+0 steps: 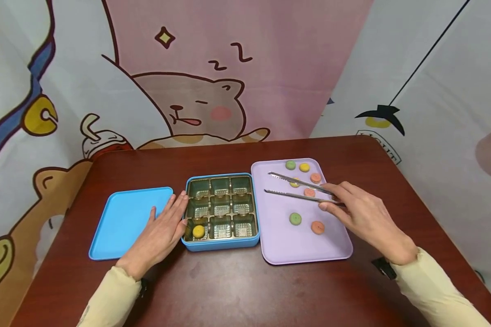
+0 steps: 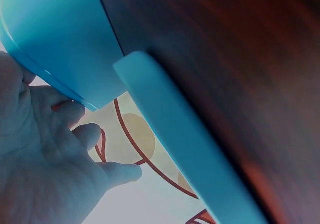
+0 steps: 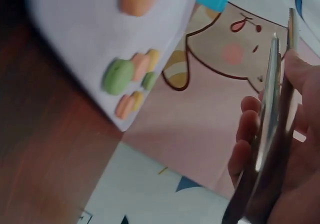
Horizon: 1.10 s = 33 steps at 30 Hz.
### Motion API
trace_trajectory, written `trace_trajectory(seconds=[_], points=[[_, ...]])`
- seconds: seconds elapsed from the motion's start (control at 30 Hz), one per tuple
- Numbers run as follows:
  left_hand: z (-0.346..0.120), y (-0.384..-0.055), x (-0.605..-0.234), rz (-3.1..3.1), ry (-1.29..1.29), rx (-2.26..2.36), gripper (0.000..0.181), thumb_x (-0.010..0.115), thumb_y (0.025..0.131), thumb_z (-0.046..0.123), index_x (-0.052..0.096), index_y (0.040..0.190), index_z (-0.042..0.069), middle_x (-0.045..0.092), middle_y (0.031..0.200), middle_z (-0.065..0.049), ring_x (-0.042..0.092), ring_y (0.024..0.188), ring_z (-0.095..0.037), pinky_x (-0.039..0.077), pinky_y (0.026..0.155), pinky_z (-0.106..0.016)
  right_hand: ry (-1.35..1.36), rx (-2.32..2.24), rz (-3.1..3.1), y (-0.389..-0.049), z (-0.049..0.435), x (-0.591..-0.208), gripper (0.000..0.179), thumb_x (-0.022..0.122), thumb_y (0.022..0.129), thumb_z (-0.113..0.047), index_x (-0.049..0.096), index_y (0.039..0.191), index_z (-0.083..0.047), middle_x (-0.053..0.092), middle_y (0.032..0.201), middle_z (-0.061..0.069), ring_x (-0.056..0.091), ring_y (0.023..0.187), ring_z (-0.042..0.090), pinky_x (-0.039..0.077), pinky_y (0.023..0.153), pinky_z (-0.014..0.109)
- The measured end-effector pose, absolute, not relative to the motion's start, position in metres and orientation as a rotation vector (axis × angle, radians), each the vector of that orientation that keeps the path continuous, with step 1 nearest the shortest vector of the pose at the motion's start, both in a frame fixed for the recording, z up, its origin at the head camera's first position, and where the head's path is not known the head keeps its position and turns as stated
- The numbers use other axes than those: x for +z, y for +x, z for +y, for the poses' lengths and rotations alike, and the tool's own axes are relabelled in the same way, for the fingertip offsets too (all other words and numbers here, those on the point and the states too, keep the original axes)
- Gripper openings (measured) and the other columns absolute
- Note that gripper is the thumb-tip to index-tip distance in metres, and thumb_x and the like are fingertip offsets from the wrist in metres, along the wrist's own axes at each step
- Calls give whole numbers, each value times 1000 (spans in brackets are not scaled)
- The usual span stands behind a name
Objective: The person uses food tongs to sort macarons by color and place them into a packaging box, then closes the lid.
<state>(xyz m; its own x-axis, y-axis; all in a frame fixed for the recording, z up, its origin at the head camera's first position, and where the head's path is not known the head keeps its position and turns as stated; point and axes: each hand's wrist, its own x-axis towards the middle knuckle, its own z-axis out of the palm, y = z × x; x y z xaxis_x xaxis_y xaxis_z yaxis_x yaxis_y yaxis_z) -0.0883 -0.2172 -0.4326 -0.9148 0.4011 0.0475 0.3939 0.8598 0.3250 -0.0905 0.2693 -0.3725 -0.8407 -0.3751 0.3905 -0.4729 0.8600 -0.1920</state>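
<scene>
My left hand (image 1: 159, 231) rests with straight fingers against the left side of a blue box (image 1: 222, 246). Inside the box a gold insert is divided into several compartments, and a yellow macaron (image 1: 198, 231) lies in the near-left one. My right hand (image 1: 360, 213) grips metal tongs (image 1: 298, 196) between thumb and fingers. The tong arms are spread apart and point left over a lilac tray (image 1: 278, 245). Beneath them in the head view are a yellow macaron (image 1: 294, 182) and a pink macaron (image 1: 309, 192). Nothing sits between the tong tips.
Left of the box lies a flat blue lid (image 1: 122, 218), partly under my left hand in the head view. Other macarons on the tray include a green one (image 1: 295, 219) and an orange one (image 1: 317, 227) nearer me. A printed curtain (image 1: 294, 68) hangs behind the brown table (image 1: 221, 290).
</scene>
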Motion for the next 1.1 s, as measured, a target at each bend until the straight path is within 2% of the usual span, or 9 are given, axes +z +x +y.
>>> trace_trajectory(seconds=[0.17, 0.33, 0.67, 0.9, 1.1], points=[[-217, -89, -433, 2999, 648, 521, 63, 38, 113, 35, 18, 167, 8, 12, 173, -6, 13, 159, -32, 12, 115, -76, 534, 386, -2706, -94, 280, -380, 48, 89, 82, -32, 71, 124, -14, 60, 86, -5, 49, 67, 9, 40, 51, 27], [-217, -89, -433, 2990, 640, 521, 63, 38, 113, 35, 17, 167, 8, 11, 174, -7, 10, 159, -32, 11, 116, -76, 480, 368, -2730, -99, 292, -385, 51, 91, 80, -31, 71, 120, -8, 69, 91, 4, 56, 69, 14, 46, 52, 33], [-218, -90, -431, 2989, 632, 500, 62, 36, 113, 36, 19, 166, 8, 11, 174, -6, 10, 159, -33, 10, 116, -76, 386, 316, -2813, -109, 313, -391, 51, 90, 82, -34, 70, 118, -4, 70, 91, 9, 60, 69, 19, 52, 53, 42], [-218, -97, -428, 2995, 615, 495, 62, 39, 113, 33, 19, 166, 8, 11, 174, -6, 12, 158, -37, 10, 116, -76, 378, 257, -2832, -118, 328, -395, 52, 89, 82, -34, 70, 117, -1, 67, 87, 7, 55, 66, 19, 46, 49, 37], [-217, -100, -428, 3004, 614, 483, 62, 40, 112, 32, 21, 166, 7, 12, 174, -6, 12, 158, -37, 10, 116, -76, 367, 227, -2877, -127, 335, -398, 55, 89, 82, -36, 70, 118, 0, 66, 87, 7, 55, 66, 19, 47, 51, 36]])
